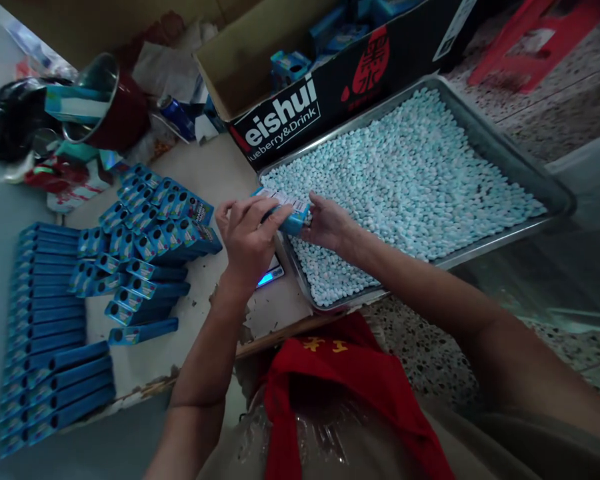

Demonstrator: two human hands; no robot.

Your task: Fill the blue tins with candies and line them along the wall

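My left hand point(253, 230) is closed around a small blue cardboard box point(294, 217), held tilted above the near left corner of a metal tray point(510, 157). The tray is spread with small pale blue and white candies point(380, 167). Cupped at the right end of the box is my right hand point(330, 223), its thumb up and its fingers curled under. A few pale bits show between that hand and the box end; what lies in the palm is hidden. Partly under my left hand, a small scale point(271, 273) shows a lit blue display.
Many blue boxes stand in a cluster point(147, 223) and in stacked rows point(55, 300) on the worn table at left. A black carton point(290, 120) with more blue boxes sits behind the tray. A red pot point(123, 110) and a red stool point(535, 40) are farther back.
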